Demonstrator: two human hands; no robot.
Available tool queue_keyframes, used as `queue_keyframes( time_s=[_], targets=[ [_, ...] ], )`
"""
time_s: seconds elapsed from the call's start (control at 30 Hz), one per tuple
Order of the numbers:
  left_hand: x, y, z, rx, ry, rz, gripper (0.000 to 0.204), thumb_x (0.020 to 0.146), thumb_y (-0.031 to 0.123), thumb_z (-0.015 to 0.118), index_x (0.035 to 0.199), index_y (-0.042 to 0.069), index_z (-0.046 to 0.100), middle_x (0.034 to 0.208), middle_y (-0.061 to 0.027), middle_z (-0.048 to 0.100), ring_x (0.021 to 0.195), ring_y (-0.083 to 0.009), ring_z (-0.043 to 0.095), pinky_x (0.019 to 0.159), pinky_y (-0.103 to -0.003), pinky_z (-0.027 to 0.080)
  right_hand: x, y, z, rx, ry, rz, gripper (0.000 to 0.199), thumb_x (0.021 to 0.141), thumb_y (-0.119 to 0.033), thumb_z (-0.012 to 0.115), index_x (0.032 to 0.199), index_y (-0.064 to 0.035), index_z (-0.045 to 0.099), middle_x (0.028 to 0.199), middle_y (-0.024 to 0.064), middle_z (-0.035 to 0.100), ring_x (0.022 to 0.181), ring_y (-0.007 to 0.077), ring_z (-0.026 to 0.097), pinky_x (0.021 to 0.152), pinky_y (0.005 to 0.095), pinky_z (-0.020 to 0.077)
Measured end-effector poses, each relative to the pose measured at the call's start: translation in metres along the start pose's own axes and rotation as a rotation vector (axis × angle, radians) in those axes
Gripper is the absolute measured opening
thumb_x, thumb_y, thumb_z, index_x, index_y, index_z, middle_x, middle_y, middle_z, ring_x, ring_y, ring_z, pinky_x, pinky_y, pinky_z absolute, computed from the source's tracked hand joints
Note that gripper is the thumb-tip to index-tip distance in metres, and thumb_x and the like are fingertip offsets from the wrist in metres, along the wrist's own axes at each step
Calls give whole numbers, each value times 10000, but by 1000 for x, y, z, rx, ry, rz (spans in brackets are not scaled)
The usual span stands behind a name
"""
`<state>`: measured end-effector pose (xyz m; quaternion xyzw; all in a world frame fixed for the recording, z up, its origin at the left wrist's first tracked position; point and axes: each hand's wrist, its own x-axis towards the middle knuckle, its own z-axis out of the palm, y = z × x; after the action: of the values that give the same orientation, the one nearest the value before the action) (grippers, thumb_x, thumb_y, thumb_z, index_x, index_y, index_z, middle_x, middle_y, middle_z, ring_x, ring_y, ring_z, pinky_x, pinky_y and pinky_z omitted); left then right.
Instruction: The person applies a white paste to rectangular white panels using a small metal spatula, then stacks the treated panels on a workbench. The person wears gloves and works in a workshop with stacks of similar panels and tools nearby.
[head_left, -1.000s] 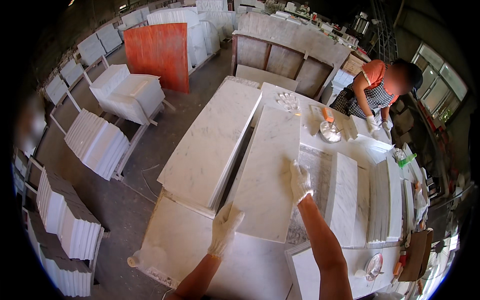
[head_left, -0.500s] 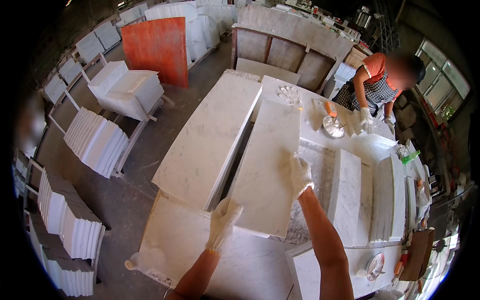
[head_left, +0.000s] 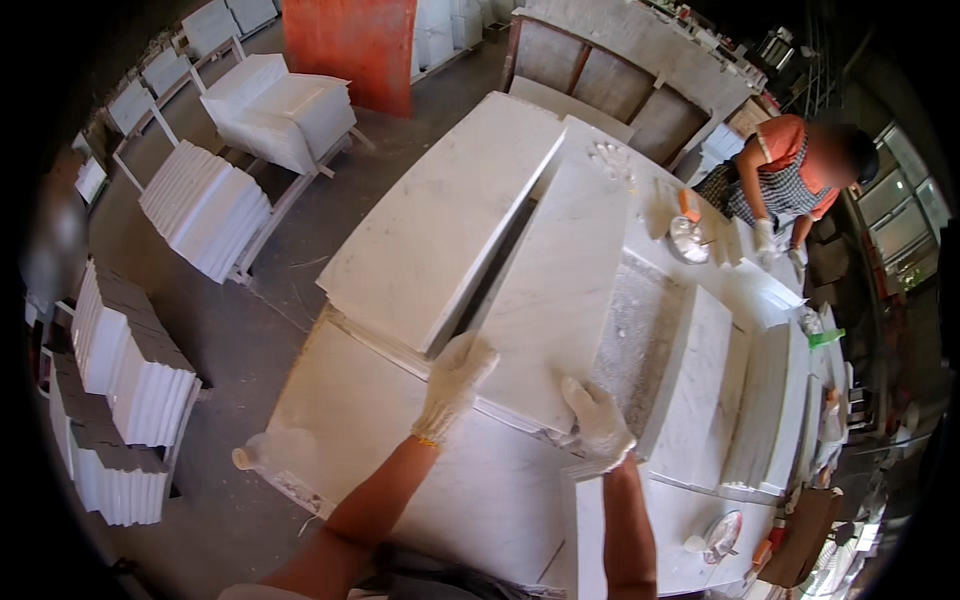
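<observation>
A long white marble slab (head_left: 560, 270) with faint grey veins lies across the middle of the work table. Over its near left corner, my left hand (head_left: 460, 382), in a white knit glove, is closed on the edge. My right hand (head_left: 600, 425), gloved alike, is at the near right corner, thumb and fingers apart, touching the slab. Some of its fingers are hidden at the edge. Left of this slab, across a narrow dark gap, lies a wider white slab (head_left: 445, 225) on a slightly overhanging base.
Right of my hands stand upright slabs (head_left: 690, 375). A metal bowl (head_left: 690, 240) and an empty glove (head_left: 612, 162) lie farther back. Across the table a person in a checked apron (head_left: 775, 185) works. Racks of stacked slabs (head_left: 205, 210) stand left; an orange-red panel (head_left: 350, 50) is behind.
My right hand has slid from the slab's right side toward me to the near right corner, and its fingers have spread. My left hand stays at the near left corner. The view has shifted.
</observation>
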<state>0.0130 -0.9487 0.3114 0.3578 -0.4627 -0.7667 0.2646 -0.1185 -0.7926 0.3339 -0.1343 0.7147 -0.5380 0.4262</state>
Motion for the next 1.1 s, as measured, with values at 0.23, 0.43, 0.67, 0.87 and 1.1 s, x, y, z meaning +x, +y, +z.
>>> queue_keyframes(
  time_s=[0.23,0.43,0.67,0.87,1.1],
  targets=[
    [-61,-4,-24,653,174,449,461,912,124,694,1336,22,547,1301,-157,569,1130,-253,586,982,-348,478,-2,13,13,110,90,41,520,978,-424,589,1117,72,662,762,77,655,601,139,637,480,279,517],
    [-49,-39,-42,684,195,636,479,917,111,702,1362,33,545,1339,-170,552,1171,-266,577,998,-348,483,-5,0,13,-98,94,30,586,970,-465,568,1177,77,652,791,124,681,685,225,705,534,359,572],
    [-41,-44,-51,656,178,656,299,929,64,672,1222,11,648,1208,-141,634,1103,-262,624,961,-333,509,11,-23,0,-1235,387,-64,472,998,-425,491,971,-1,695,800,166,700,744,241,718,649,381,567],
    [-29,-58,-53,614,182,726,368,932,67,671,1292,12,618,1264,-147,647,1127,-257,630,992,-344,497,-19,-2,-36,-653,447,-451,351,997,-353,553,1134,-55,678,940,219,718,818,349,721,761,449,561],
    [-41,-50,-46,615,158,629,413,936,69,661,1339,16,592,1334,-152,634,1217,-259,615,1029,-349,476,-55,63,33,-286,149,-110,711,1015,-431,474,1560,-37,243,1251,303,621,1133,410,642,976,422,511]
  ],
)
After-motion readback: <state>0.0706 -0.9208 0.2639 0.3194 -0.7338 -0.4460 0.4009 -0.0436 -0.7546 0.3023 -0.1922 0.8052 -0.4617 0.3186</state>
